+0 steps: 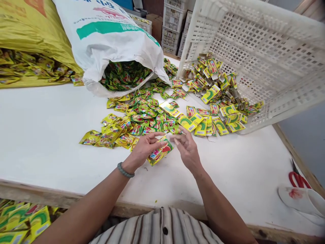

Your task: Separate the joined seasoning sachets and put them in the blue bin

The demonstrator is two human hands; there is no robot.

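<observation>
My left hand (144, 147), with a grey-green band at the wrist, grips a small yellow-green candy box (159, 154) printed with fruit. The box is tilted over the white tabletop, its white end flap pointing up. At that flap my right hand (187, 149) has its thumb and fingertips drawn together, touching the box's upper end; the fingertips are slightly blurred. Just beyond both hands lie green candy packets (142, 113) in a pile and yellow packets (111, 132) to its left. Several more small boxes (201, 126) lie flat beyond my right hand.
A white plastic basket (254, 44) lies tipped at the right, boxes spilling out. A white woven sack (101, 44) opens toward the pile, beside a yellow sack (30, 30). Red-handled scissors (298, 179) and a white cup (299, 200) are at the right edge. Crates (172, 27) stand behind.
</observation>
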